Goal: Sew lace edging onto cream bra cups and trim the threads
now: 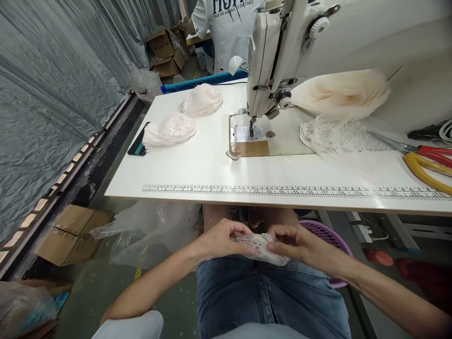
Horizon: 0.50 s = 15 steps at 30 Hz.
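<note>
Over my lap, below the table's front edge, a piece of white lace fabric is stretched between both hands. My left hand pinches its left end between thumb and fingers. The right end is gripped by my right hand, its thumb lying on top of the lace. Beyond the hands stands a white sewing machine, its needle and presser foot above the metal plate. Two lace bra cups lie on the left of the white table.
Right of the needle lie lace pieces and a stack of cream fabric. Scissors with red and yellow handles rest at the right edge. A purple basket, plastic bags and a cardboard box are below. Another person sits ahead.
</note>
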### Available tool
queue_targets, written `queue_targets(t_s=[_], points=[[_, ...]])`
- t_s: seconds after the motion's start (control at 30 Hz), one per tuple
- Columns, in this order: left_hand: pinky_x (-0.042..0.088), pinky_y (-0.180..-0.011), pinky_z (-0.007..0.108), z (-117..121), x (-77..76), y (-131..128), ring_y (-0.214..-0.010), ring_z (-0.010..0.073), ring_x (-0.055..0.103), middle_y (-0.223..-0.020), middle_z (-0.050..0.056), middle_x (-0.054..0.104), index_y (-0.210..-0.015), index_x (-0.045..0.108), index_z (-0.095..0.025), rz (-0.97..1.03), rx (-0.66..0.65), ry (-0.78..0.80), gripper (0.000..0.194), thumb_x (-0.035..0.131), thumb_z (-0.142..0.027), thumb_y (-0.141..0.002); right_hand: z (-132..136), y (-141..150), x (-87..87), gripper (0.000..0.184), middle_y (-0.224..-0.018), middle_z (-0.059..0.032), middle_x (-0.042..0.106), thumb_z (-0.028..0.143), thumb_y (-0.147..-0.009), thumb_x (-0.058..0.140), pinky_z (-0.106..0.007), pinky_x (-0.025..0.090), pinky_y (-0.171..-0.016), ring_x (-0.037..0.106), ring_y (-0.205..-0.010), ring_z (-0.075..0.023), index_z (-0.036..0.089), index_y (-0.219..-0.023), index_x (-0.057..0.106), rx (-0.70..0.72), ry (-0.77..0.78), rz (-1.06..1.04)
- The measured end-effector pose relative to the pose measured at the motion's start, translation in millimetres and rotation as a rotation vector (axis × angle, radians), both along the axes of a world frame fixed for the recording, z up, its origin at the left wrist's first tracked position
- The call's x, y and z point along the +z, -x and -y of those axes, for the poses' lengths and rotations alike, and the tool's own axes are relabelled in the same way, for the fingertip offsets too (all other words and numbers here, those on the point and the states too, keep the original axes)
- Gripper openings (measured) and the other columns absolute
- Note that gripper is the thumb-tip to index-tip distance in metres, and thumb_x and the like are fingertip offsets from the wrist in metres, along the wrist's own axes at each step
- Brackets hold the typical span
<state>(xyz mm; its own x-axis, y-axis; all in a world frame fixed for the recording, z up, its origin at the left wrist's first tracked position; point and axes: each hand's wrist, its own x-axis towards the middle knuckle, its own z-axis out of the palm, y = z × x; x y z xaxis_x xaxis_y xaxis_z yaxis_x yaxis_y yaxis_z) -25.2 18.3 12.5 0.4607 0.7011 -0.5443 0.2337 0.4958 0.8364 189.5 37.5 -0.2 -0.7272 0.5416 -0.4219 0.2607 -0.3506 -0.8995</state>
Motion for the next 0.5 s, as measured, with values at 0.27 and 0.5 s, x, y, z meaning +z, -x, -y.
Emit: queue_targets(t_s=[0.27, 0.5], points=[[0.036, -0.058, 0.021, 1.6, -2.7, -4.3, -0.061, 0.0089, 0.048, -0.067, 0.002, 0.060, -0.074, 0.068, -0.010, -0.009, 0.140, -0.033, 0.020, 0.071, -0.030, -0.068, -1.9, -0.7, -0.3, 0.037, -0.060, 0.0047, 0.040, 0.053, -0.078, 0.059, -0.023, 0.024, -0.049, 0.033, -0.054, -0.0088, 0.018, -0.069, 0.053, 0.003, -0.112, 0.038], [0.037, -0.057, 0.020, 5.4, -0.8, -4.9, -0.062, 0.0093, 0.050, -0.068, 0.003, 0.061, -0.078, 0.070, -0.011, 0.015, 0.173, -0.039, 0.024, 0.073, -0.033, -0.068, -1.3, 1.3, -0.2, 0.039, -0.060, 0.0042, 0.041, 0.054, -0.078, 0.059, -0.022, 0.027, -0.048, 0.035, -0.054, -0.0086, 0.018, -0.068, 0.051, -0.030, -0.123, 0.042]])
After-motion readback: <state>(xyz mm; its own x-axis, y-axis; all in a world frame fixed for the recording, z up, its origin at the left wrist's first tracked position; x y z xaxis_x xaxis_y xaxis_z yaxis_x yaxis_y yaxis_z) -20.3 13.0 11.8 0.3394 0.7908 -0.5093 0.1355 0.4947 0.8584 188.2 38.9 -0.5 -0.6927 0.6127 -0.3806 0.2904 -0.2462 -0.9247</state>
